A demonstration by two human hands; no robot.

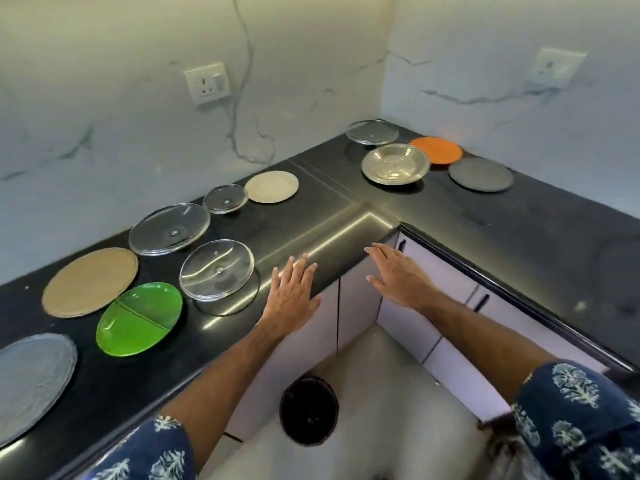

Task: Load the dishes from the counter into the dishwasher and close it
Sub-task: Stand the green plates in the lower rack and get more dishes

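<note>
Several plates lie on the black L-shaped counter (346, 216). On the left run are a grey plate (27, 382), a green divided plate (138, 320), a tan plate (90, 282), three clear glass plates (216, 270) (169, 228) (225, 199) and a cream plate (272, 187). In the far corner are a clear plate (372, 132), a steel plate (394, 164), an orange plate (435, 150) and a dark grey plate (480, 174). My left hand (292, 296) is spread flat over the counter's front edge. My right hand (398, 275) hovers flat in front of the inner corner. Both hold nothing. No dishwasher shows.
White cabinet doors (356, 299) with dark handles run below the counter. A black round object (308, 410) sits on the grey floor between my arms. Two wall sockets (207, 83) (556, 67) are set in the marble backsplash.
</note>
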